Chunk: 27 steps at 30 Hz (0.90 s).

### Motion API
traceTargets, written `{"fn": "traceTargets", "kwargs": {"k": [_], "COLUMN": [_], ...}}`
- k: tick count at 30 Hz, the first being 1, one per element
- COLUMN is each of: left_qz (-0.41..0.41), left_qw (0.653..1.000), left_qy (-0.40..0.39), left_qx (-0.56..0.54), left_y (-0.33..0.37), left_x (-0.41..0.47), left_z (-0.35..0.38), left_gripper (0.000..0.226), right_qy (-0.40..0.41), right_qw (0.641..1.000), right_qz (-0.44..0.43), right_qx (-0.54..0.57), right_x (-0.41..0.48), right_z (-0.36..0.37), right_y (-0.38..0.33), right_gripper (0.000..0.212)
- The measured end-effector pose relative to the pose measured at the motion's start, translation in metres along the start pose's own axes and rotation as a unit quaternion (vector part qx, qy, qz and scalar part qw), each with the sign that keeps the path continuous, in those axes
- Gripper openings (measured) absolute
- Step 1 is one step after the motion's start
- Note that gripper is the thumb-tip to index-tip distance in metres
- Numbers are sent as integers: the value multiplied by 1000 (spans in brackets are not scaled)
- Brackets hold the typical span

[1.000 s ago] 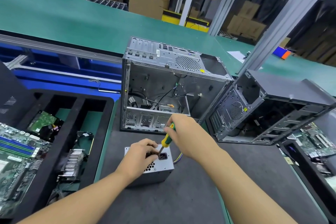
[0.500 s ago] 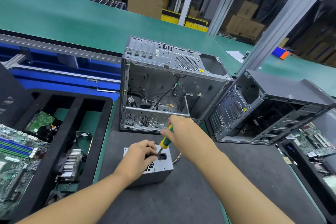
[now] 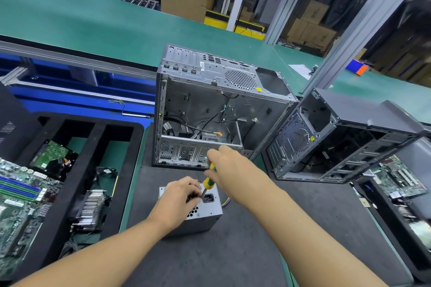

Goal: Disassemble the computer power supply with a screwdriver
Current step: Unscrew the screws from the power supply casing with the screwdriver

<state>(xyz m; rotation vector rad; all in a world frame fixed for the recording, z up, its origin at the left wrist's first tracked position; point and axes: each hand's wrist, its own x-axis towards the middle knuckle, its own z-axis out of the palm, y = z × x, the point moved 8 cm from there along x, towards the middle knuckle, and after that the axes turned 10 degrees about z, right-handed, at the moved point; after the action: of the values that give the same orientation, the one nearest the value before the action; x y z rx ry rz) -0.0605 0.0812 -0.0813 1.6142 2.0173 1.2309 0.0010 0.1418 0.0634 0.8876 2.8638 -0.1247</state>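
A grey metal power supply (image 3: 205, 213) stands on the dark mat near the front, its vented top face up with a black power socket. My left hand (image 3: 178, 198) lies on that top face with curled fingers, gripping the box. My right hand (image 3: 229, 165) grips a screwdriver (image 3: 208, 182) with a yellow and green handle. The shaft points down at the top face beside the socket, right next to my left fingertips. The tip is hidden between my fingers.
An empty silver computer case (image 3: 217, 109) stands open just behind the power supply. A dark case (image 3: 345, 137) lies to the right. A black foam tray (image 3: 77, 170) on the left holds a hard drive, heatsink and motherboard. Another board (image 3: 396, 177) lies at right.
Both hands and the screwdriver stay at the power supply's top. My right hand has shifted slightly on the handle; the view has tilted a little.
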Motion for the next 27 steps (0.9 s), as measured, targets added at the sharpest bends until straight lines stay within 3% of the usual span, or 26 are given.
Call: {"fn": "traceTargets", "kwargs": {"k": [4, 7, 11, 13, 15, 17, 19, 22, 24, 27], "left_qz": [-9, -55, -49, -48, -24, -17, -30, -44, -47, -51], "left_qw": [1000, 997, 960, 947, 941, 937, 939, 938, 938, 934], "left_qy": [-26, -55, -76, -63, -35, -26, -39, -49, -47, -55], "left_qx": [6, 12, 267, 311, 335, 348, 342, 341, 341, 350], "left_y": [-2, -9, -13, -12, -9, -10, -13, -16, -15, -16], "left_x": [-1, -3, -3, -5, -5, -3, -2, -2, -2, -2], "left_z": [2, 5, 4, 3, 2, 3, 4, 5, 3, 4], "left_gripper": [19, 39, 40, 54, 50, 46, 52, 59, 60, 59], "right_qy": [-26, 17, 23, -19, -88, -144, -132, -51, -27, -104], "right_qw": [999, 997, 996, 997, 995, 987, 990, 996, 994, 994], "right_qz": [4, 33, -4, -26, -38, -51, -35, 46, 29, -11], "right_qx": [-20, -72, -85, -67, 6, 53, 41, -57, -103, -11], "right_x": [-4, -5, -4, -2, -3, -9, -10, -5, -3, -2], "right_z": [0, -4, -6, -4, -3, -1, -2, -11, -15, -10], "right_y": [1, 0, -12, -13, -9, -9, -9, -2, -7, -10], "right_gripper": [25, 37, 32, 19, 7, 21, 19, 36, 31, 14]}}
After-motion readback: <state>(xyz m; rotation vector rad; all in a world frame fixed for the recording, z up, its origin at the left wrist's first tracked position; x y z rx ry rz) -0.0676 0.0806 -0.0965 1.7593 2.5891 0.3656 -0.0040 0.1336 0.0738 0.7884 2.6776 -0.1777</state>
